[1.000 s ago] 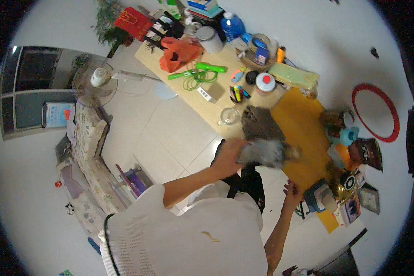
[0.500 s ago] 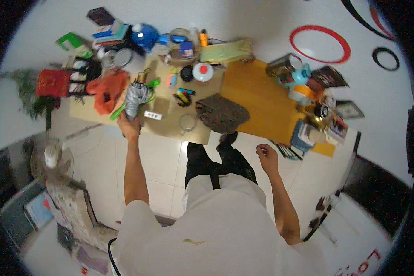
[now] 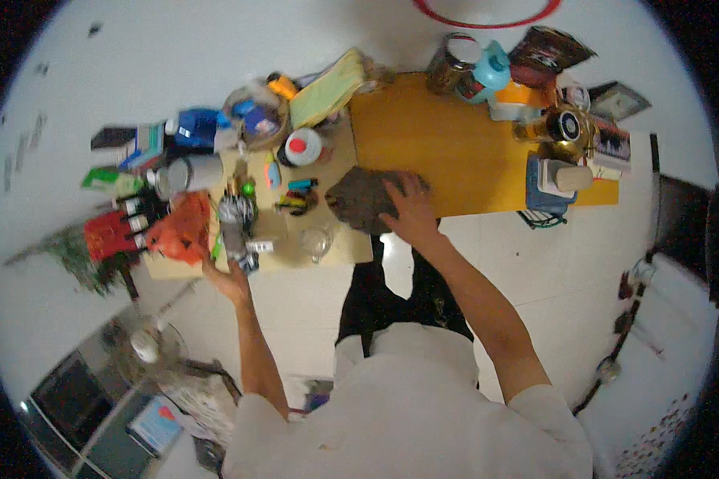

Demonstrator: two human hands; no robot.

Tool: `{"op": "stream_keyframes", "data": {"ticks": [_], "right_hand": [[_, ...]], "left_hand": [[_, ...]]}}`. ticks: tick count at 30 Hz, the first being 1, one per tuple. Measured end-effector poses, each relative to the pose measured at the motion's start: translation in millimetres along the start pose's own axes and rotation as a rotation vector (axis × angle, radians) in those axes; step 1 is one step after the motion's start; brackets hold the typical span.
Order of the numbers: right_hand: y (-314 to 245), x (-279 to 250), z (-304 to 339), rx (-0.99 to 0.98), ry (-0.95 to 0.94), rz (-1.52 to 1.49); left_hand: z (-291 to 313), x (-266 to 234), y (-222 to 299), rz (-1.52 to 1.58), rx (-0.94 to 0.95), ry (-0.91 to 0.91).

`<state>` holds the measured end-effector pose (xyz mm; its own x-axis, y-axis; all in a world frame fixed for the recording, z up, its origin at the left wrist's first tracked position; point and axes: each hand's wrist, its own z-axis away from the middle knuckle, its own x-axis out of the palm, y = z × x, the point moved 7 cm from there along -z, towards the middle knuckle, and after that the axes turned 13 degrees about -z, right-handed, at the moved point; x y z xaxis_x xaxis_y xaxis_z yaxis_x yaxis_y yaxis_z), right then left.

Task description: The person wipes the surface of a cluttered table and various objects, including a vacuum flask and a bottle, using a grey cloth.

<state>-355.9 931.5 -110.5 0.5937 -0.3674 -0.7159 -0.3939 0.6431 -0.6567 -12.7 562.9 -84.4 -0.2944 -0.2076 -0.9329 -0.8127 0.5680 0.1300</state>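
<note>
My right hand (image 3: 412,214) lies with spread fingers on a crumpled dark brown cloth (image 3: 359,198) at the front of the table. My left hand (image 3: 230,281) is at the table's front left edge, fingers apart, just below a silver-grey bundle (image 3: 235,223) that looks like a folded umbrella. Whether its fingertips touch the bundle cannot be made out. An orange-red plastic bag (image 3: 185,230) lies left of the bundle. Beside it on the right is a small white label-like piece (image 3: 260,247). A clear glass (image 3: 317,242) stands between my hands.
A white bottle with a red cap (image 3: 301,147) stands behind the cloth. Jars, a blue bottle (image 3: 196,128) and a basket (image 3: 257,120) crowd the back left. On the right are a turquoise bottle (image 3: 487,73), a gold-coloured jar (image 3: 563,128) and stacked boxes (image 3: 553,177).
My right hand has moved from beside my body onto the brown cloth. My left hand has opened from around the silver-grey bundle. The view has turned.
</note>
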Motion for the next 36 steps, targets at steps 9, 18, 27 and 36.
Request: {"op": "stream_keyframes", "data": {"ticks": [9,18,27,36], "right_hand": [[16,-20,14,-0.063,0.016,-0.118],[126,-103,120,0.228,0.13,-0.312],[161,-83,118,0.267,0.083,-0.376],[24,-16,8,-0.015,-0.062,-0.131]], "left_hand": [[-20,16,386,0.816,0.261,-0.384],[-57,156,631,0.893,0.334,-0.259],[-63,127,639,1.09,0.316,-0.38],[-65,39,497,1.001,0.089,-0.402]]}}
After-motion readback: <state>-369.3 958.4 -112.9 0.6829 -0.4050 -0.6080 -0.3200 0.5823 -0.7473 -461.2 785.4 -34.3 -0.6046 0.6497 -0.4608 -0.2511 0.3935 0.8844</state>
